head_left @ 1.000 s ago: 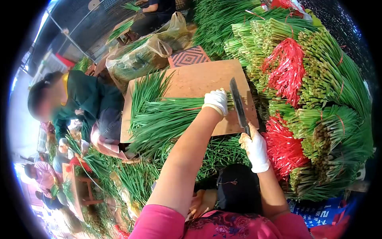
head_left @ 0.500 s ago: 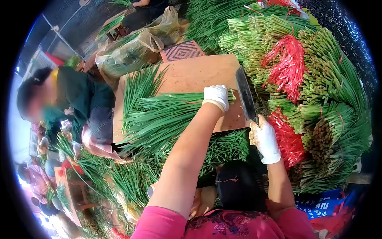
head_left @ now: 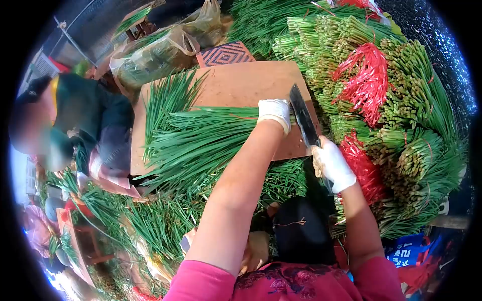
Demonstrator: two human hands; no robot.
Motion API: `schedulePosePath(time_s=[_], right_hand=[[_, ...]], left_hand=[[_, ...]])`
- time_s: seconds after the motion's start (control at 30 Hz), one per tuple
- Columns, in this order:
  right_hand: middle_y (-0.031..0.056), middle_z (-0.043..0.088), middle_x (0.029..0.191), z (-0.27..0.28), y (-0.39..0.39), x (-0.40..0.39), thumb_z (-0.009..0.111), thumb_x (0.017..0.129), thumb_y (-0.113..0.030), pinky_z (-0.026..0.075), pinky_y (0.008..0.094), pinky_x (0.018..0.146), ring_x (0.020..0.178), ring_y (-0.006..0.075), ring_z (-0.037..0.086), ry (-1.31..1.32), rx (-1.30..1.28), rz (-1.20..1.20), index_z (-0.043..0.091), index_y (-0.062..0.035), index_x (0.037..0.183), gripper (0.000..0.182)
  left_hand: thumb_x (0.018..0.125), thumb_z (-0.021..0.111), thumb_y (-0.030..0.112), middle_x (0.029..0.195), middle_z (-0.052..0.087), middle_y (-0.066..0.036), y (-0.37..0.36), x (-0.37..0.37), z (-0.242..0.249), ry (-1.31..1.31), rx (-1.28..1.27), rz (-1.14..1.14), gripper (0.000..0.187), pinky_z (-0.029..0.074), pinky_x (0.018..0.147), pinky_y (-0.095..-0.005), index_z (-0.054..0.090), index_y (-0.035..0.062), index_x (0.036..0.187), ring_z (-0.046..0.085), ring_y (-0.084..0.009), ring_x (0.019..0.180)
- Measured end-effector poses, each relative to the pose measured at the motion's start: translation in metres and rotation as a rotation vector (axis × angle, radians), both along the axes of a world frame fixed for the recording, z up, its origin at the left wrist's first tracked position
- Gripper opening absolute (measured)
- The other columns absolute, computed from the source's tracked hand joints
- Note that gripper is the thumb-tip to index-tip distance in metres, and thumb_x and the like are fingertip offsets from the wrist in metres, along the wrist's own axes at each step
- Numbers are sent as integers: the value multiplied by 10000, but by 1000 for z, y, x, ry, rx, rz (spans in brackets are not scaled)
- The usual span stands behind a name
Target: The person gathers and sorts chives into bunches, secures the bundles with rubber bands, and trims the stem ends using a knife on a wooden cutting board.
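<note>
My left hand (head_left: pixel 274 113), in a white glove, is closed round the stem end of a bundle of long green leaves (head_left: pixel 206 135) lying on a wooden board (head_left: pixel 241 80). The bundle's leaves fan out toward the board's left edge. In my gloved right hand (head_left: pixel 331 164) is the handle of a wide dark knife (head_left: pixel 303 116). Its blade rests at or just above the board, close to the right of my left hand. A smaller heap of leaves (head_left: pixel 168 103) lies at the board's upper left.
Stacked green bundles (head_left: pixel 351 75) with red plastic strings (head_left: pixel 364 83) rise at the right. Loose leaves (head_left: pixel 160 223) cover the ground below the board. A person (head_left: pixel 85 115) sits at the left. A clear plastic bag (head_left: pixel 155 57) and a patterned stool (head_left: pixel 226 53) stand beyond.
The knife has moved left and now lies nearer my left hand. The stem ends that stuck out past my left hand no longer show. The view has shifted slightly.
</note>
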State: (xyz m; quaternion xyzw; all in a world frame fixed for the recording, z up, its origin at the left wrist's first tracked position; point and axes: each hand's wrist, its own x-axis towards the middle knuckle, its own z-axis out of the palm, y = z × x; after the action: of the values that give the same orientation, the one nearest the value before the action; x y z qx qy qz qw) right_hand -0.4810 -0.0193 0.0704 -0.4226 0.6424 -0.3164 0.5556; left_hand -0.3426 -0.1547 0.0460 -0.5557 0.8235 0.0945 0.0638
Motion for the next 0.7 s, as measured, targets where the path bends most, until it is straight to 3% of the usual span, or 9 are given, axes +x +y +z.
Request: schedulePosePath(time_s=[0.07, 0.17, 0.33, 0.37, 0.47, 0.53, 0.6, 0.63, 0.7], right_hand=[[36, 432, 534, -11, -15, 7, 459, 852, -98, 357, 295, 354, 398, 135, 439, -139, 76, -39, 444, -48, 845, 52], [33, 389, 516, -58, -40, 30, 470, 820, -86, 337, 327, 336, 382, 155, 422, -58, 7, -65, 396, -57, 809, 80], [69, 446, 528, -65, -36, 21, 474, 826, -105, 389, 341, 355, 389, 185, 467, -43, 8, -59, 421, -35, 863, 95], [72, 453, 529, -65, -35, 17, 475, 827, -109, 396, 343, 358, 390, 186, 474, -78, 33, -58, 424, -35, 869, 99], [77, 521, 553, -60, -33, -1, 493, 828, -128, 422, 325, 369, 395, 171, 504, -124, -37, -100, 507, -14, 965, 179], [106, 584, 611, -50, -36, -8, 540, 824, -165, 464, 352, 426, 472, 195, 578, 186, -105, -139, 541, -46, 1120, 319], [130, 607, 681, -105, -59, -23, 578, 797, -191, 486, 384, 515, 563, 255, 601, 498, -357, -128, 510, -82, 1206, 428], [141, 616, 722, -134, -72, -30, 595, 784, -203, 495, 397, 560, 615, 282, 610, 647, -454, -125, 490, -99, 1248, 486], [147, 611, 842, -82, -60, -20, 616, 752, -199, 496, 380, 625, 707, 305, 604, 996, -461, -29, 427, -123, 1325, 607]], left_hand=[[680, 669, 230, 1019, 663, -100, 1, -2, -2, -10, -13, -5, 385, 499, 792, -360, 610, 91, 1034, 637, -243, 969], [688, 664, 216, 1011, 665, -93, 4, -2, 1, -42, -51, -13, 375, 497, 790, -362, 609, 96, 1038, 640, -242, 960], [693, 659, 185, 1007, 665, -79, 15, -8, -2, -47, -111, 43, 348, 493, 791, -360, 608, 102, 1028, 637, -253, 962], [676, 704, 254, 1223, 558, -133, 13, -8, -2, -40, -16, 61, 606, 441, 901, -434, 502, 84, 1221, 533, -279, 1147], [637, 746, 343, 1427, 325, -160, 42, 14, 13, 185, -293, -15, 951, 307, 1012, -540, 251, 74, 1404, 328, -306, 1318], [582, 774, 419, 1491, 165, -153, 55, 36, 32, 35, -216, -21, 1187, 177, 1058, -593, 38, 84, 1451, 184, -318, 1375], [570, 754, 422, 1467, 214, -170, 57, 55, 5, -43, -314, 21, 1166, 156, 1065, -593, 67, 91, 1452, 219, -331, 1359], [571, 745, 421, 1400, 313, -180, 56, 59, 13, -64, -230, 19, 1136, 226, 1043, -565, 103, 89, 1447, 316, -339, 1297], [569, 738, 420, 1260, 462, -183, 50, 61, 23, -88, -110, 22, 1086, 345, 981, -504, 172, 85, 1434, 464, -341, 1164]])
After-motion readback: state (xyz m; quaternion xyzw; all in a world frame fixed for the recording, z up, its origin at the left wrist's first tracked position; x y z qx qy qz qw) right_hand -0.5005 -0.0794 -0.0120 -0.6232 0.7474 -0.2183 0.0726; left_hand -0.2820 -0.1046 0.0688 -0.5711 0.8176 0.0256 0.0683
